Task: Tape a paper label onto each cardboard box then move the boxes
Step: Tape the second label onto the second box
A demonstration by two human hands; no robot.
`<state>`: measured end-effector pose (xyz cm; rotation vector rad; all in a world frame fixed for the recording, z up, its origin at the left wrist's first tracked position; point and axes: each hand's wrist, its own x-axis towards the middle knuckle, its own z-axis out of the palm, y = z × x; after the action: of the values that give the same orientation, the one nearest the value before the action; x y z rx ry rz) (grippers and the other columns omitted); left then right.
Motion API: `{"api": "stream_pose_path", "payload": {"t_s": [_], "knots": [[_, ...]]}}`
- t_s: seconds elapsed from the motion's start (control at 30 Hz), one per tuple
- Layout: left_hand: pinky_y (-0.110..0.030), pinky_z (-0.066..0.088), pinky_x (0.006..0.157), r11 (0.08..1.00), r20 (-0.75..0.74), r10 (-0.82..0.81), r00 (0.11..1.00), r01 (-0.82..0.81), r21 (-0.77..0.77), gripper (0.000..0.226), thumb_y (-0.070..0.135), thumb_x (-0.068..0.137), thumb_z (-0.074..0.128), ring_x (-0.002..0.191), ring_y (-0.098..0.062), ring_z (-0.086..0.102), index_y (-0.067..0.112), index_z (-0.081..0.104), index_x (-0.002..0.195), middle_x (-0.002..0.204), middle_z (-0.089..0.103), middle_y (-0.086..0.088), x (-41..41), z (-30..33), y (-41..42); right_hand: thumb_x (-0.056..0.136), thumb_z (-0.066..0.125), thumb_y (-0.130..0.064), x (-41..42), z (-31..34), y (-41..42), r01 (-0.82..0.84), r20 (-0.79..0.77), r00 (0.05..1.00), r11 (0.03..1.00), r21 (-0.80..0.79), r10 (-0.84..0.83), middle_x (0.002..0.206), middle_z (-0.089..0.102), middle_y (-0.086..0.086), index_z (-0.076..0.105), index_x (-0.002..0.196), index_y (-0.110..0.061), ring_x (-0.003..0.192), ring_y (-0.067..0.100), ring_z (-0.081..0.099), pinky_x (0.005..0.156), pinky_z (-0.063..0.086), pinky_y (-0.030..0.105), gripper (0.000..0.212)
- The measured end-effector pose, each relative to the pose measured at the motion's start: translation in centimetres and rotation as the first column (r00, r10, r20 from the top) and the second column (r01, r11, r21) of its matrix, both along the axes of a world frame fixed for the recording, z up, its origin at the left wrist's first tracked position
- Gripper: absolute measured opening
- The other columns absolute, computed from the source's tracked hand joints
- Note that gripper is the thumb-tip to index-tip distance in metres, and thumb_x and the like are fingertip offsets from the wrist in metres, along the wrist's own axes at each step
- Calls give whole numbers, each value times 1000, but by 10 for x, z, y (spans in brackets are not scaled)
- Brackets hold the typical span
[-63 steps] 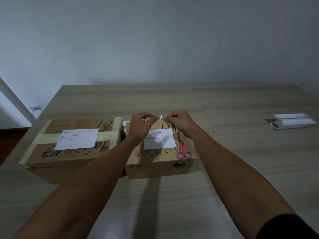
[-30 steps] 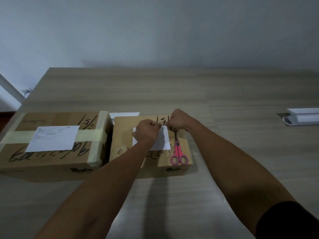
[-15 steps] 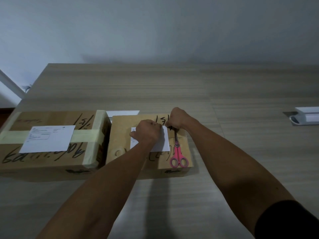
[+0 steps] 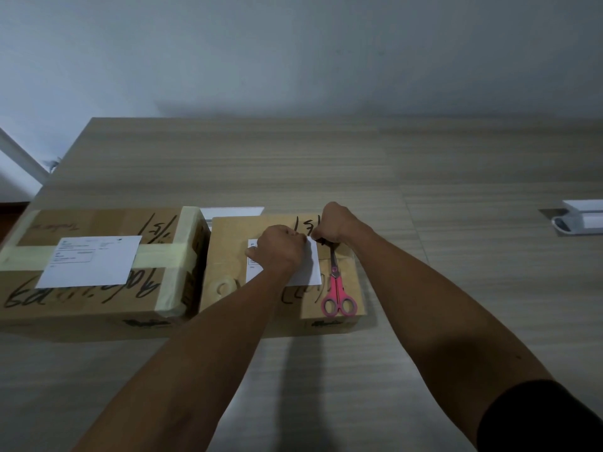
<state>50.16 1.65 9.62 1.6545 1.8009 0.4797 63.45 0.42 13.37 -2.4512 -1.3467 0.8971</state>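
Head view showed both hands down on the right box (image 4: 228, 256), where two seconds earlier we had seen them raised above it with a short strip of tape stretched between the fingertips. We judged that the strip had been brought to the label's (image 4: 311, 272) top edge and was being pressed on; the tape itself was too small to make out. The label lay flat on the box top, partly under the left hand (image 4: 280, 252).

The left hand rested knuckles-up on the label, fingers curled under; whether it pinched tape or only pressed, we could not tell. The right hand (image 4: 336, 223) sat at the label's upper right corner, fingers likewise curled down against the box, grasp hidden. Both forearms reached straight in from the near edge.

Pink scissors (image 4: 337, 295) lay on the same box just right of the label, and a tape roll (image 4: 225, 287) at its near left. The left box (image 4: 98, 223) already carried its label (image 4: 89, 261), touching the right box. Neither box appeared moved yet.
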Motion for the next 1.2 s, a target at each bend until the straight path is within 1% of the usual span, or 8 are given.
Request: {"api": "stream_pose_path", "payload": {"t_s": [0.17, 0.3, 0.43, 0.6, 0.7, 1.0, 1.07, 1.2], "knots": [[-38, 14, 83, 1000, -50, -22, 998, 22, -16, 22, 33, 89, 67, 82, -22, 62, 18, 74, 74, 71, 67, 2, 2, 2, 2, 80, 87, -27, 2, 4, 0, 30, 4, 1000, 999, -19, -30, 73, 58, 9, 53, 71, -8, 75, 29, 63, 64, 47, 33, 40], [-40, 21, 82, 999, -149, -17, 989, 21, 26, 24, 46, 77, 77, 86, -23, 66, 23, 72, 76, 82, 70, 1, 1, 2, 8, 71, 93, -38, 6, 10, -3, 92, 35, 995, 996, -22, -91, 78, 57, 6, 50, 76, -11, 79, 27, 61, 67, 48, 33, 51], [-42, 26, 84, 999, -205, -20, 979, 26, 25, 45, 53, 68, 84, 102, -28, 64, 20, 70, 95, 103, 68, -4, -4, 6, 16, 67, 96, -40, 5, 13, -4, 110, 76, 991, 994, -22, -108, 81, 60, 6, 51, 77, -12, 79, 27, 62, 66, 47, 33, 54], [-47, 30, 100, 994, -225, -46, 973, 24, -102, 82, 57, 65, 85, 122, -32, 55, 17, 55, 130, 128, 59, -11, -9, 13, 21, 66, 96, -33, 2, 13, 1, 109, 31, 994, 994, -20, -108, 86, 64, 8, 53, 78, -13, 78, 26, 64, 61, 46, 31, 49], [-47, 29, 102, 992, -234, -55, 971, 27, -123, 85, 56, 64, 85, 125, -32, 52, 17, 51, 131, 133, 57, -13, -10, 16, 22, 68, 94, -35, -1, 6, 2, 131, -9, 991, 991, 1, -131, 80, 64, 7, 54, 75, -12, 70, 24, 62, 55, 43, 29, 47], [-47, 32, 101, 988, -248, -84, 965, 49, -146, 88, 53, 66, 87, 124, -32, 51, 17, 45, 134, 132, 55, -13, -19, 27, 26, 70, 95, -26, 8, 8, 0, 144, 54, 988, 990, -11, -143, 80, 58, 6, 50, 76, -12, 78, 26, 61, 64, 48, 32, 48], [-44, 35, 94, 992, -184, -87, 979, 68, -106, 74, 46, 70, 87, 115, -30, 57, 17, 48, 126, 120, 61, -8, -24, 25, 28, 73, 92, -20, 8, 5, -2, 158, 50, 986, 987, 10, -159, 79, 58, 7, 50, 76, -12, 77, 26, 62, 63, 48, 31, 43], [-31, 45, 65, 990, 226, -121, 966, 133, -36, 40, 34, 83, 81, 73, -19, 58, 17, 49, 99, 90, 60, -3, -50, 23, 31, 81, 79, -16, 4, -6, -4, 209, -3, 978, 969, 134, -210, 79, 62, 9, 51, 73, -13, 73, 27, 65, 51, 39, 25, 30]]}}
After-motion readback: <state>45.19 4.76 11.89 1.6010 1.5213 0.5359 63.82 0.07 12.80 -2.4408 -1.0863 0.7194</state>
